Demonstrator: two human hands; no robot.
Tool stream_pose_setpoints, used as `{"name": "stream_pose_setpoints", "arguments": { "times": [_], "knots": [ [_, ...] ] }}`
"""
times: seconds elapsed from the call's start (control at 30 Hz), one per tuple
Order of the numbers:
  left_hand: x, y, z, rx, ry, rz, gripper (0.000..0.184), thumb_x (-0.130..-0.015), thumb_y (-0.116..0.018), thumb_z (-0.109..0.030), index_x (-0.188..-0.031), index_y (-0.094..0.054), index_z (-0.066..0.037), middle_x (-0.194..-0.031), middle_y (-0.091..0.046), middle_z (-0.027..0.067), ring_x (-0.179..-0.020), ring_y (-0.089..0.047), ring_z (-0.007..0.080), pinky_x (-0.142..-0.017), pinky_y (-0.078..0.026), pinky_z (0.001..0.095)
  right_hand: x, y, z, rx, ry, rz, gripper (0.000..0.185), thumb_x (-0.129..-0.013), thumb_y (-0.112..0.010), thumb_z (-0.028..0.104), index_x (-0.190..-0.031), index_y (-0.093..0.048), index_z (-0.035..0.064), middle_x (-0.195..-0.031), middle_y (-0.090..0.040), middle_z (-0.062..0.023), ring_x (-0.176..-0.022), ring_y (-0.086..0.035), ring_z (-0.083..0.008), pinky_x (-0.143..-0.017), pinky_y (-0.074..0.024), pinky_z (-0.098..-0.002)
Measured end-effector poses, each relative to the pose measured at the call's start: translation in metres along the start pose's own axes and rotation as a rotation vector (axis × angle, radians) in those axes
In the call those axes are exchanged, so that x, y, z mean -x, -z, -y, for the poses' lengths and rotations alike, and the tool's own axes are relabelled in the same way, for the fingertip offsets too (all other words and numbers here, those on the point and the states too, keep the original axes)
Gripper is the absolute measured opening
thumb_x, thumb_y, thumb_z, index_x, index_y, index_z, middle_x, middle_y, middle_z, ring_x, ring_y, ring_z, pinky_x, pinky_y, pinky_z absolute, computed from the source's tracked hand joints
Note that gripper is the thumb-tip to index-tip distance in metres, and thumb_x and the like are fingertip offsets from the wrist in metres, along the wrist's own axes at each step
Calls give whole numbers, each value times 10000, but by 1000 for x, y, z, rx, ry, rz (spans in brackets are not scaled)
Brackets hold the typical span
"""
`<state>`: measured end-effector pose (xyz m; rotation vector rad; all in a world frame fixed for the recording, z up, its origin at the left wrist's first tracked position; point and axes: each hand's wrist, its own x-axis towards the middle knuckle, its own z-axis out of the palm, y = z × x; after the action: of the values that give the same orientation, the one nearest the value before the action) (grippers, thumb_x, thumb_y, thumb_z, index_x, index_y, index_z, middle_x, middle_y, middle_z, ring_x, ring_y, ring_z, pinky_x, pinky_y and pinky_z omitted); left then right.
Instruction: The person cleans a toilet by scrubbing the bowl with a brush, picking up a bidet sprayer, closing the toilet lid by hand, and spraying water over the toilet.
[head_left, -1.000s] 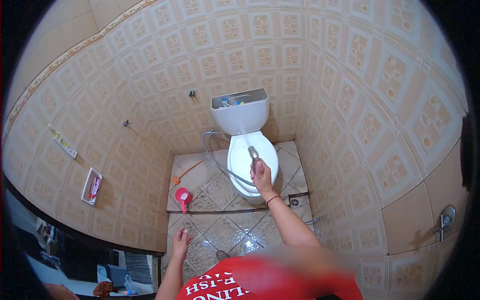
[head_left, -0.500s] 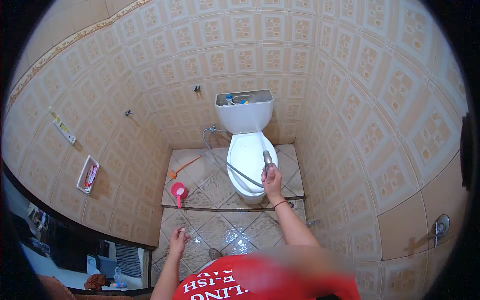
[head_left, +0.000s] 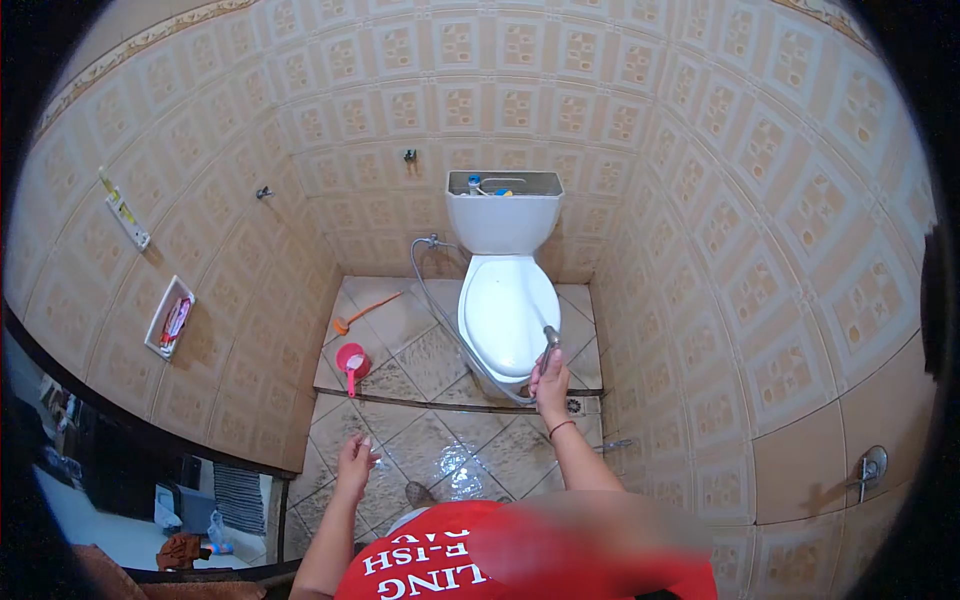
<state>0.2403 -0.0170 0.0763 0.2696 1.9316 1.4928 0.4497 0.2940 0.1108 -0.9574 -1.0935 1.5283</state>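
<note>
My right hand (head_left: 549, 384) grips a metal spray nozzle (head_left: 551, 338) at the front right edge of the white toilet (head_left: 508, 315), whose lid is down. From the nozzle a grey hose (head_left: 436, 306) loops left to a wall valve (head_left: 432, 241). The tank (head_left: 505, 224) has no cover, and blue and yellow parts show inside. My left hand (head_left: 356, 465) hangs over the wet lower floor, fingers apart and holding nothing. Nearest to it is a pink dipper (head_left: 352, 362) on the raised tiled floor, with an orange brush (head_left: 343, 326) behind it.
A floor step (head_left: 450, 405) crosses in front of the toilet, with a drain (head_left: 575, 407) at its right. On the left wall are a soap dish (head_left: 171, 318) and a toothbrush holder (head_left: 127, 222). A shower tap (head_left: 872, 467) sits on the right wall.
My right hand and the nozzle have moved right and toward me, from over the lid to its front right edge. The camera view has shifted. My left hand stays low and empty.
</note>
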Motion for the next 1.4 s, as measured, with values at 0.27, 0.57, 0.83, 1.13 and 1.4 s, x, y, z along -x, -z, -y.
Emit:
{"name": "stream_pose_setpoints", "arguments": {
  "times": [0.27,0.57,0.83,1.13,1.4],
  "knots": [
    [-18,43,11,15,9,-63,442,-854,-502,-289,-1196,-415,-23,-989,-558,74,-739,-584,164,-636,-450,267,5,-35,-24,73,-236,122,473,-890,-307,490,-700,-417,71,-481,-386,6,-333,-334,-84,-302,-267,-228],
    [-48,114,24,81,29,-135,391,-866,-493,-288,-1174,-444,-51,-977,-561,67,-728,-578,146,-619,-451,257,13,-190,-21,486,-228,829,494,-894,-289,489,-659,-422,75,-453,-366,6,-341,-318,-95,-328,-261,-234],
    [-67,172,53,233,65,-264,373,-870,-487,-275,-1161,-452,-45,-967,-558,59,-733,-580,148,-607,-442,244,12,-271,-37,406,-316,855,550,-855,-301,569,-683,-439,66,-457,-364,3,-342,-316,-98,-323,-250,-233],
    [-90,201,46,310,65,-310,364,-876,-476,-249,-1168,-437,-34,-972,-546,55,-756,-588,165,-593,-437,233,4,-304,-58,532,-160,619,543,-849,-339,563,-646,-435,68,-458,-361,2,-331,-299,-102,-324,-247,-235],
    [-97,206,50,325,108,-260,371,-878,-470,-232,-1181,-418,-24,-985,-540,74,-748,-586,166,-599,-438,229,-3,-260,-27,753,-142,627,519,-873,-345,503,-596,-420,71,-439,-351,-3,-319,-300,-104,-309,-253,-250]
  ]
}}
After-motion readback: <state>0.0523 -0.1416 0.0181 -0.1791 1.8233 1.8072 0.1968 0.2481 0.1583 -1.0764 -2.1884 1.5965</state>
